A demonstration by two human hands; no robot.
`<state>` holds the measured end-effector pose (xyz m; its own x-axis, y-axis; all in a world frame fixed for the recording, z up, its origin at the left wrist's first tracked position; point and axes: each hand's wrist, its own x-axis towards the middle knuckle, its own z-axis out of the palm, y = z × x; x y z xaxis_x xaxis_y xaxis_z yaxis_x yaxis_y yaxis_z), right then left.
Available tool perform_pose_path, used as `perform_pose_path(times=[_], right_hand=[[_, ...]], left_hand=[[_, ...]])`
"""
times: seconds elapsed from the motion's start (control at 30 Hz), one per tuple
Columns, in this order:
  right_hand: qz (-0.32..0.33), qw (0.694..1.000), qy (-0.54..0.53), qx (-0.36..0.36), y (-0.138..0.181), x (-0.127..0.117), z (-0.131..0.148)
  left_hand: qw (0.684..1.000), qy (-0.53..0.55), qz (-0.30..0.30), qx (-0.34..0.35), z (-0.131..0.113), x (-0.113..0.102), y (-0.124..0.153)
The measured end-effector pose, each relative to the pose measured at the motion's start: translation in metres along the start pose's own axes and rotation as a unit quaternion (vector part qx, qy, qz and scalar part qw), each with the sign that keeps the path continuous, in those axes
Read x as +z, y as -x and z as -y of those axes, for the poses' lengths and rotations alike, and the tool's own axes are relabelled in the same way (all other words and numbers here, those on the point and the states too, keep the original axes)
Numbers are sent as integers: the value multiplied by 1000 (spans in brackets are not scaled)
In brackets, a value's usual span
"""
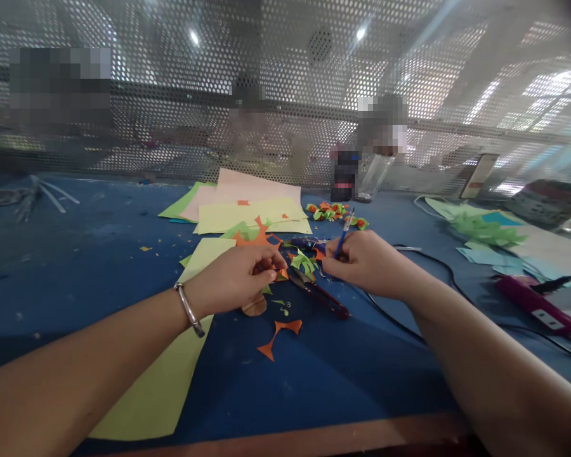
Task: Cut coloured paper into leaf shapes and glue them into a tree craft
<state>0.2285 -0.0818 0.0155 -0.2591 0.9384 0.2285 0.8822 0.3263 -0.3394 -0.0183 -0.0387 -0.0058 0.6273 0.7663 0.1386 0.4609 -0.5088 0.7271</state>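
My left hand (pixel 240 276), a silver bracelet on its wrist, is closed in a pinch over small orange and green paper bits; what the fingertips hold is too small to tell. My right hand (pixel 361 261) grips a slim blue pen-like stick (pixel 345 233), its tip pointing up. An orange paper scrap (pixel 320 254) lies by its fingertips. Between the hands are a fringed green paper piece (pixel 304 263) and dark red-handled scissors (pixel 321 295). A dark blue tool (pixel 307 244) lies just behind them. An orange cut-out sheet (pixel 261 236) sits beyond my left hand.
Yellow and pink paper sheets (pixel 257 190) are stacked at the back. Small orange-green paper shapes (pixel 330 211) lie near a clear bottle (pixel 377 178). A black cable (pixel 394 324) runs right, towards a magenta power strip (pixel 537 306). A perforated metal screen (pixel 290 108) stands behind the table.
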Motion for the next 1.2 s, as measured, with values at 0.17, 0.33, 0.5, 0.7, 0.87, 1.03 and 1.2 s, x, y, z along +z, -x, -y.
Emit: perform_pose_path(times=[0.17, 0.33, 0.5, 0.7, 0.87, 1.03, 1.2], right_hand=[[26, 999, 41, 11, 0, 0, -1], [29, 998, 58, 18, 0, 3, 5], [35, 998, 59, 11, -3, 12, 4], [9, 1000, 0, 25, -5, 18, 6], [-62, 985, -161, -17, 0, 18, 15], [-48, 974, -214, -48, 2, 22, 23], [-56, 976, -195, -73, 2, 25, 23]], left_hand=[[993, -103, 13, 50, 12, 5, -7], [982, -154, -53, 92, 10, 5, -13], [993, 17, -102, 55, 1, -1, -9], [977, 197, -79, 13, -7, 4, -6], [979, 178, -91, 42, -5, 6, -8], [981, 152, -112, 48, -6, 6, -5], [984, 93, -127, 80, -12, 7, 2]])
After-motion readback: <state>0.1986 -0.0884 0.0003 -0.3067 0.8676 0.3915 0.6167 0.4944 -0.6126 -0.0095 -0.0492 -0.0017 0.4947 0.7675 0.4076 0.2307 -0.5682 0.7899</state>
